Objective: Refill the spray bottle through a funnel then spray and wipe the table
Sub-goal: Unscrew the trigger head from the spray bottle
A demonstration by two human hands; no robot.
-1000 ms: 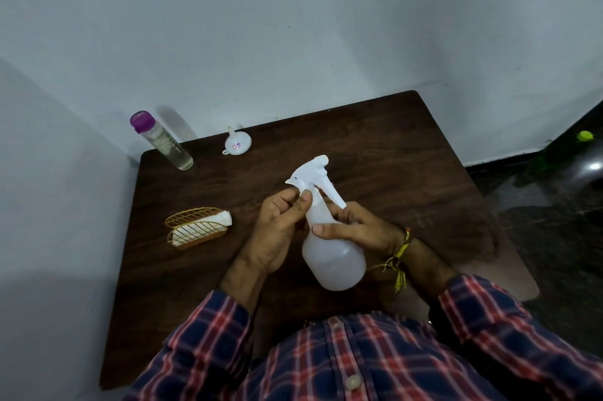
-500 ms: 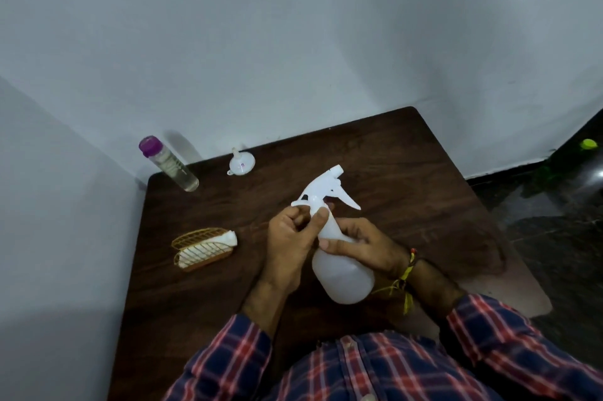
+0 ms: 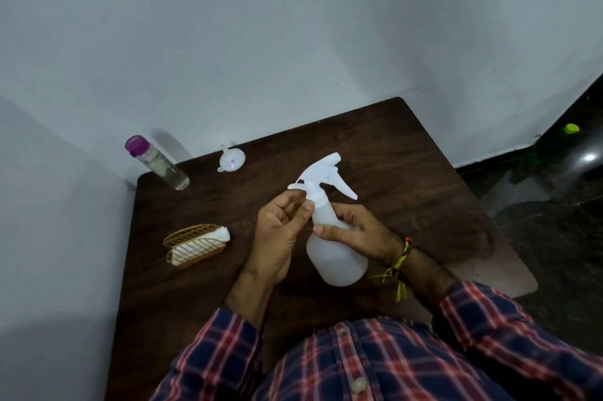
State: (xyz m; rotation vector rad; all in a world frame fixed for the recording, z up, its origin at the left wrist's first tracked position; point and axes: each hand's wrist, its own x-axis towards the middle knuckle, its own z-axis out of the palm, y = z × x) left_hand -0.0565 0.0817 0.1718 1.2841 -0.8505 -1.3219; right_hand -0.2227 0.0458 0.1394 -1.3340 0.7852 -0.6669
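A white translucent spray bottle point(image 3: 337, 258) stands tilted over the middle of the dark wooden table point(image 3: 398, 152), with its white trigger head point(image 3: 321, 173) on top. My right hand point(image 3: 357, 232) grips the bottle's shoulder from the right. My left hand point(image 3: 280, 226) is on the left, its thumb and fingertips curled in at the collar under the trigger head. A small white funnel point(image 3: 231, 161) lies at the table's far edge. Left of it, a clear water bottle point(image 3: 161, 167) with a purple cap stands in the far left corner.
A gold wire holder point(image 3: 192, 245) with a white cloth in it sits on the left side of the table. White walls close the table's back and left sides. Dark floor lies to the right, with a small green object point(image 3: 571, 128) by the wall.
The trigger head has turned a little under my left-hand fingers, which have shifted on the collar. My right hand keeps its hold on the bottle.
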